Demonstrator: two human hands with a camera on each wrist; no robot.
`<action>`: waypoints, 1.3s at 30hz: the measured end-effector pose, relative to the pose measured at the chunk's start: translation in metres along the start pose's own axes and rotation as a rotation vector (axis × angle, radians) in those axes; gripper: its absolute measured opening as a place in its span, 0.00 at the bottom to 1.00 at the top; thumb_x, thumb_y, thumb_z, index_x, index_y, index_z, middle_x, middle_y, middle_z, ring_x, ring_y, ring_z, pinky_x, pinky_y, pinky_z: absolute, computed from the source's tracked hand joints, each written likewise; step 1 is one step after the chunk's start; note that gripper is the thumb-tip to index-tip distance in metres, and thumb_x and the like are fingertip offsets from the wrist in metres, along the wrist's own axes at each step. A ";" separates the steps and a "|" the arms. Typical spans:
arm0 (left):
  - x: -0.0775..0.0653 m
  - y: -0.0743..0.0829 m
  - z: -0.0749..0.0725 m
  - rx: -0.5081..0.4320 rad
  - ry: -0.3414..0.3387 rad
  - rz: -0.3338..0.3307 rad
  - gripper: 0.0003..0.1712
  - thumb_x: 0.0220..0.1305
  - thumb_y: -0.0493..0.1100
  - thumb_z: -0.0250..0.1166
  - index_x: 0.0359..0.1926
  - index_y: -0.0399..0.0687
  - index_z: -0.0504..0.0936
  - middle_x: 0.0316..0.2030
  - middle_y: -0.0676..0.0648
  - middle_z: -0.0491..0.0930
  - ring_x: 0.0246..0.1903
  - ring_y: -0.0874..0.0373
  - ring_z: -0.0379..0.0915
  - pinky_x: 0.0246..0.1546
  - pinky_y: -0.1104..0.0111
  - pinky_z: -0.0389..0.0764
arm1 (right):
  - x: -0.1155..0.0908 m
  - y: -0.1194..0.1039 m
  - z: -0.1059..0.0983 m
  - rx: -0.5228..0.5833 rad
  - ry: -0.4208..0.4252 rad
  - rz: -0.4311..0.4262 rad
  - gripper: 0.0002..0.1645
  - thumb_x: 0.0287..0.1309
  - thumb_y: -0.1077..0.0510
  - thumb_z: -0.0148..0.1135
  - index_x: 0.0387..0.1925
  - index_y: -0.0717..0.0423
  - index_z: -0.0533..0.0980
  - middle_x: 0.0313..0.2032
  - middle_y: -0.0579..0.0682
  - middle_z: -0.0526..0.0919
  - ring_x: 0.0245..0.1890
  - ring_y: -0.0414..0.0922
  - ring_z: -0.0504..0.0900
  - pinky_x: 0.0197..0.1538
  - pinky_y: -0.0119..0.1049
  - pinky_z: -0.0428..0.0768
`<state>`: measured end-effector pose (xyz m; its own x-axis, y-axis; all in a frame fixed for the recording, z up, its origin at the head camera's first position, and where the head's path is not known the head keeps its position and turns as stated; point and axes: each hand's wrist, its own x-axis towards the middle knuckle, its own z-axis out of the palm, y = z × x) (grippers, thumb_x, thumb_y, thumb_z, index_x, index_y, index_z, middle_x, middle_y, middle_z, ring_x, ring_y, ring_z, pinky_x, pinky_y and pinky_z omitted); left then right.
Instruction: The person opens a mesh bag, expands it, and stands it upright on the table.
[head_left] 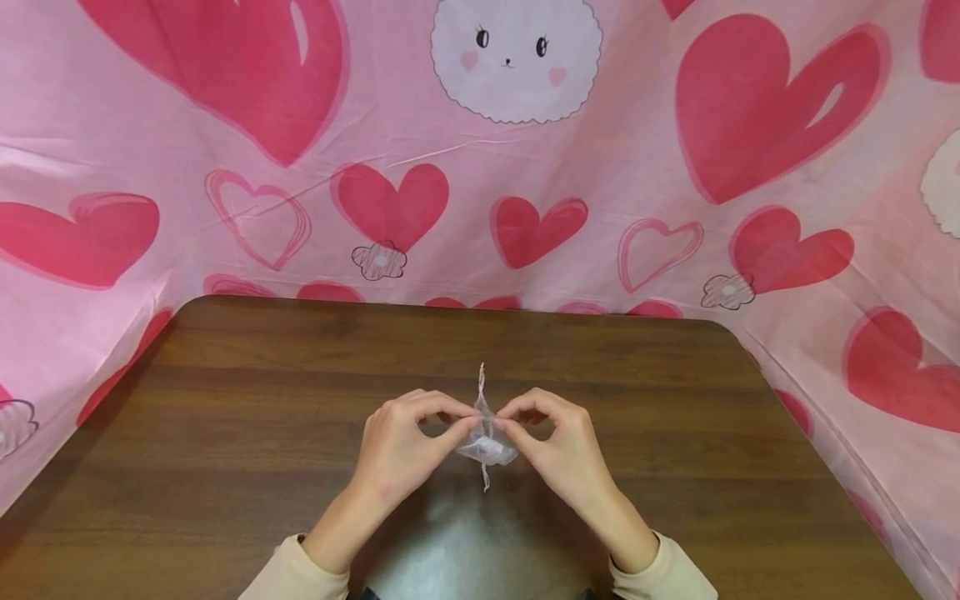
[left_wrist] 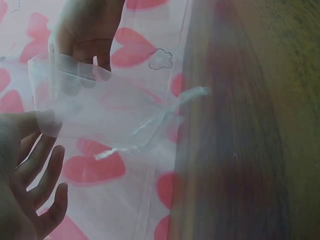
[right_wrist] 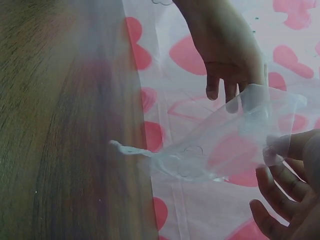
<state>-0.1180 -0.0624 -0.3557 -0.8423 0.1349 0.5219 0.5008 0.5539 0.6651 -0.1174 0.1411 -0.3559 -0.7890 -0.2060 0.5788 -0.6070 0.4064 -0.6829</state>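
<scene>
Between the two hands is a sheer, see-through white drawstring pouch [head_left: 487, 451] with thin twisted cords sticking out at opposite sides. My left hand [head_left: 401, 446] pinches its edge between thumb and forefinger. From the other side, my right hand [head_left: 564, 450] pinches the pouch in the same way. In the left wrist view the pouch [left_wrist: 115, 107] spreads out flat and thin between the hands, with the table showing beyond its cords. The right wrist view shows the pouch [right_wrist: 220, 137] tapering toward a bunched, corded end, the remaining fingers of the right hand [right_wrist: 295, 185] loosely bent away from it.
A dark brown wooden table [head_left: 247, 400] with rounded far corners lies under the hands. Pink cloth [head_left: 465, 175] printed with red hearts hangs behind it and along both sides. A bright patch of glare [head_left: 480, 542] shows on the table near the front.
</scene>
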 end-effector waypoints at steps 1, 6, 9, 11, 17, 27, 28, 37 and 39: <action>0.000 0.000 0.000 0.005 0.014 -0.004 0.09 0.49 0.46 0.80 0.30 0.68 0.89 0.27 0.72 0.81 0.27 0.71 0.75 0.30 0.66 0.77 | 0.000 0.000 0.000 0.005 -0.005 -0.001 0.11 0.51 0.68 0.74 0.33 0.50 0.85 0.29 0.40 0.85 0.31 0.38 0.81 0.37 0.36 0.79; 0.001 0.000 -0.001 0.001 0.044 -0.006 0.11 0.48 0.44 0.80 0.28 0.68 0.87 0.27 0.71 0.80 0.27 0.70 0.76 0.30 0.66 0.78 | -0.001 0.001 0.000 0.026 -0.046 0.014 0.08 0.57 0.65 0.70 0.38 0.53 0.86 0.33 0.44 0.87 0.33 0.38 0.82 0.38 0.36 0.80; 0.001 -0.002 0.000 0.020 0.038 0.005 0.13 0.47 0.43 0.81 0.29 0.68 0.86 0.27 0.71 0.79 0.27 0.70 0.74 0.29 0.67 0.77 | -0.001 0.001 0.000 0.028 -0.057 0.025 0.07 0.57 0.64 0.70 0.37 0.52 0.87 0.33 0.45 0.87 0.33 0.37 0.83 0.37 0.39 0.80; 0.001 -0.002 0.001 0.036 0.025 0.011 0.14 0.47 0.43 0.81 0.30 0.67 0.85 0.27 0.71 0.78 0.27 0.70 0.74 0.29 0.68 0.76 | -0.001 0.001 0.000 0.030 -0.058 0.029 0.07 0.56 0.65 0.71 0.35 0.52 0.87 0.32 0.43 0.87 0.32 0.37 0.83 0.36 0.41 0.81; 0.000 -0.001 0.002 0.041 -0.046 0.012 0.16 0.48 0.45 0.81 0.36 0.64 0.84 0.29 0.68 0.77 0.31 0.71 0.74 0.29 0.69 0.75 | -0.001 0.002 0.002 -0.008 -0.041 0.018 0.09 0.51 0.67 0.74 0.32 0.50 0.86 0.30 0.38 0.87 0.31 0.37 0.83 0.37 0.40 0.81; -0.002 0.000 0.001 0.016 -0.087 0.063 0.13 0.50 0.46 0.79 0.37 0.67 0.87 0.36 0.71 0.79 0.33 0.72 0.74 0.28 0.71 0.73 | -0.002 0.000 0.001 -0.035 -0.054 0.021 0.13 0.47 0.70 0.75 0.29 0.50 0.84 0.28 0.38 0.85 0.29 0.36 0.80 0.37 0.38 0.81; -0.002 0.000 0.001 0.022 -0.077 0.070 0.12 0.50 0.46 0.79 0.35 0.68 0.88 0.35 0.72 0.79 0.32 0.73 0.74 0.27 0.72 0.73 | -0.002 -0.001 0.001 -0.033 -0.057 0.017 0.12 0.48 0.69 0.75 0.30 0.50 0.84 0.29 0.38 0.85 0.29 0.36 0.80 0.37 0.39 0.81; 0.000 -0.001 -0.002 0.037 0.013 0.021 0.12 0.49 0.42 0.80 0.30 0.67 0.86 0.28 0.71 0.79 0.28 0.70 0.74 0.28 0.69 0.76 | -0.002 -0.006 0.001 -0.046 -0.103 0.050 0.09 0.53 0.66 0.73 0.35 0.51 0.86 0.31 0.38 0.86 0.32 0.36 0.81 0.37 0.37 0.80; -0.001 -0.001 -0.002 0.057 0.024 0.009 0.14 0.49 0.42 0.80 0.29 0.67 0.85 0.28 0.71 0.77 0.27 0.71 0.73 0.27 0.70 0.75 | -0.002 -0.007 0.001 -0.059 -0.104 0.068 0.08 0.53 0.66 0.73 0.34 0.51 0.87 0.31 0.37 0.86 0.32 0.35 0.81 0.37 0.35 0.80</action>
<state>-0.1175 -0.0644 -0.3558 -0.8326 0.1205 0.5406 0.4953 0.5990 0.6292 -0.1113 0.1376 -0.3525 -0.8355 -0.2666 0.4805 -0.5478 0.4734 -0.6898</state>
